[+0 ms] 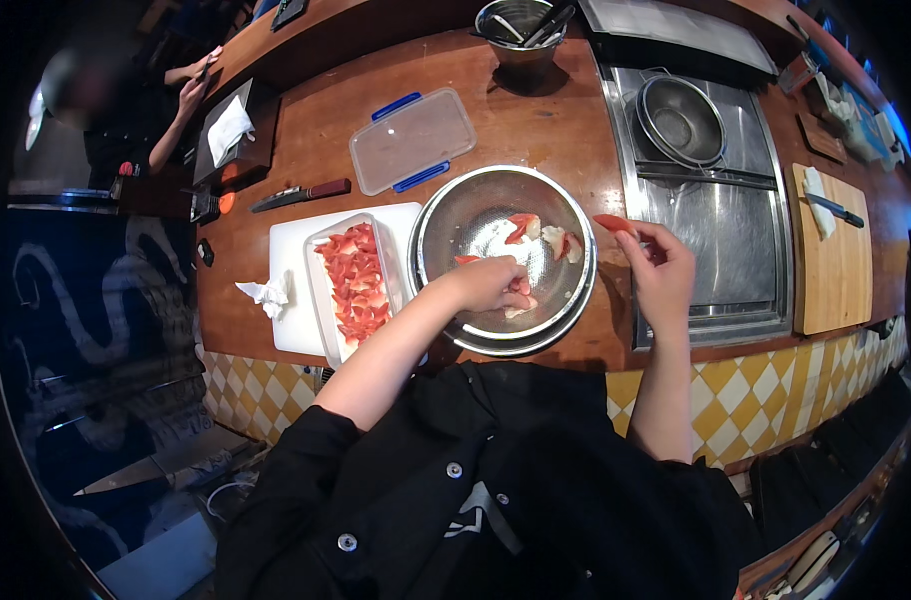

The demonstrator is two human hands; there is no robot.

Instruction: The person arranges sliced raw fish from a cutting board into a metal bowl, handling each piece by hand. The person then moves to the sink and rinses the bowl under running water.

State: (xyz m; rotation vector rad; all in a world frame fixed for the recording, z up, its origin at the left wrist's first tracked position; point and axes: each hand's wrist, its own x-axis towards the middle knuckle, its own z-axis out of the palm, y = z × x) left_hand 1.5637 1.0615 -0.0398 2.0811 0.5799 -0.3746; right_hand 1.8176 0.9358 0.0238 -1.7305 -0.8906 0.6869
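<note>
My left hand reaches into a steel mesh strainer bowl, its curled fingers against a pale piece of clam meat. Whether they grip that piece I cannot tell. Two red-and-white surf clam pieces lie farther back in the bowl, and a red tip shows beside my wrist. Right of the rim, my right hand pinches a red surf clam piece between thumb and fingers. Many more fill a clear plastic container at the left, partly behind my left forearm.
The container stands on a white cutting board beside a crumpled tissue. Behind lie a knife and a blue-clipped lid. At right are a steel sink unit, another strainer and a wooden board. A person stands far left.
</note>
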